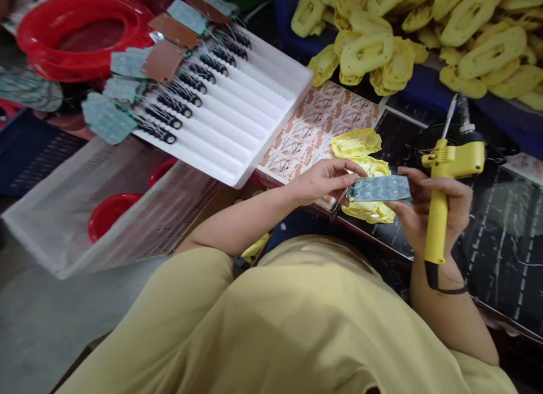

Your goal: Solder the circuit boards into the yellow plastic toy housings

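Observation:
Between my two hands is a small greenish circuit board [382,188]. My left hand [318,181] pinches its left end, where thin wires hang down. The fingers of my right hand [418,215] hold the board's right end. That same hand also carries a yellow soldering gun [438,218], upright against the palm, its metal tip pointing up and away from the board. Directly below the board lies an open yellow plastic shell [371,213], partly covered by it. Another yellow shell half [356,143] rests just beyond.
On the left, a white foam tray [254,111] bears several wired boards [110,116] with black cylindrical parts. A red plastic ring [42,37] lies behind it. Below stands a white crate [55,224] with red pieces. Yellow shells [367,51] fill a blue bin [292,20] at the back.

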Tool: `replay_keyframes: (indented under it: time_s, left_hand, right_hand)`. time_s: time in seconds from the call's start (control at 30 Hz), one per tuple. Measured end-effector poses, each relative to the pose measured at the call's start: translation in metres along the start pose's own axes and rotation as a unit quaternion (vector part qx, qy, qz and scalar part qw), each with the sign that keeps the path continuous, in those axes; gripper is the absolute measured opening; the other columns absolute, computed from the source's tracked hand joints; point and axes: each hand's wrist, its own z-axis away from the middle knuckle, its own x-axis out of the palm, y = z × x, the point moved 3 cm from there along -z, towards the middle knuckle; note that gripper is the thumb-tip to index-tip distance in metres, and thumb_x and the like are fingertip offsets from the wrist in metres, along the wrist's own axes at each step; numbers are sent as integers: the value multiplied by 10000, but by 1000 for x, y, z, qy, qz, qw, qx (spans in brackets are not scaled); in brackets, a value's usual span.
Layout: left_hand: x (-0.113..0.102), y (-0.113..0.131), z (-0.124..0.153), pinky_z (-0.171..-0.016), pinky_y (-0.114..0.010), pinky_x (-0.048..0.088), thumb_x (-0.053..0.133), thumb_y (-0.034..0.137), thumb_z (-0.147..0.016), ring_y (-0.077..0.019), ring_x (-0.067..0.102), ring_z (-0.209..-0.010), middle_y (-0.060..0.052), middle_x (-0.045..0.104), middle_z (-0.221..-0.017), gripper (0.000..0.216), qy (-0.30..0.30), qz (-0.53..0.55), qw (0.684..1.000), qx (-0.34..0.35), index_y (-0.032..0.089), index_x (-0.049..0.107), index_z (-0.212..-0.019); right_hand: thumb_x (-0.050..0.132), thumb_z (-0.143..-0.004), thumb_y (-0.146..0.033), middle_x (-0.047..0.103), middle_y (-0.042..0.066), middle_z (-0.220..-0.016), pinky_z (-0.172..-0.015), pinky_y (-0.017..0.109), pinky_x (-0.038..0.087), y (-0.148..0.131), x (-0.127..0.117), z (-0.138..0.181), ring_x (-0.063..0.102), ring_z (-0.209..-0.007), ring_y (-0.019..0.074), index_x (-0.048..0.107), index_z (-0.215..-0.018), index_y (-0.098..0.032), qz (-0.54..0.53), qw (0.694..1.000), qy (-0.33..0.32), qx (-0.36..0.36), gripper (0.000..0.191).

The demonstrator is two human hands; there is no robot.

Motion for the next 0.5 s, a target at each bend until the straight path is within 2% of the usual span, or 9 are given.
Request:
replay_keyframes:
  time_s: [0.07,0.13,0.23,0.3,0.37,0.43,0.5]
  left_hand:
    - [0,0,1,-726,-281,654,891,874,-783,-193,779,-927,-85,801,-1078,780,-12,-39,999,8,168,815,-1106]
    - [-1,1,3,-837,-294,660,858,883,-809,-239,791,-1111,-135,814,-1223,783,-6,-103,994,48,166,829,-1123]
    - [2,-2,4,-975,-323,651,896,770,-846,-258,774,-1247,-162,810,-1327,659,46,-172,977,118,175,825,-1120]
    - [3,-6,3,-1065,-361,640,887,731,-879,-246,788,-1232,-153,836,-1273,579,100,-169,968,157,176,822,-1028]
    - [4,-9,3,-1127,-391,630,883,750,-881,-240,814,-1188,-127,866,-1172,577,137,-138,966,168,180,817,-946]
    - [2,-6,3,-1112,-398,648,879,759,-890,-241,839,-1148,-86,878,-1074,575,154,-107,971,152,191,814,-951]
    - [-5,5,2,-1029,-376,678,836,729,-959,-228,858,-1091,-43,858,-957,533,173,-97,972,129,198,798,-981]
  right_hand:
    - [905,-993,-360,788,93,-1316,-825,388,729,-4,0,3,825,-1189,287,518,-1298,-310,18,1000,0,17,495]
    - [915,-983,-376,780,100,-1342,-817,391,729,-6,1,6,822,-1192,289,516,-1301,-313,28,999,-9,29,514]
    - [916,-981,-395,774,95,-1342,-825,392,727,-7,5,11,823,-1175,283,521,-1313,-317,31,999,-3,35,522]
    - [923,-973,-413,771,91,-1334,-832,397,729,-7,8,14,821,-1180,289,535,-1327,-316,38,999,7,36,535]
    - [932,-962,-434,768,90,-1333,-843,409,731,-8,9,18,815,-1199,300,546,-1350,-316,49,998,13,33,560]
    - [927,-964,-448,773,92,-1317,-875,435,732,-7,6,25,817,-1187,305,559,-1356,-311,72,997,5,19,554]
    - [906,-979,-460,786,95,-1288,-946,490,723,-4,0,33,818,-1176,316,593,-1323,-310,127,991,-29,-1,488]
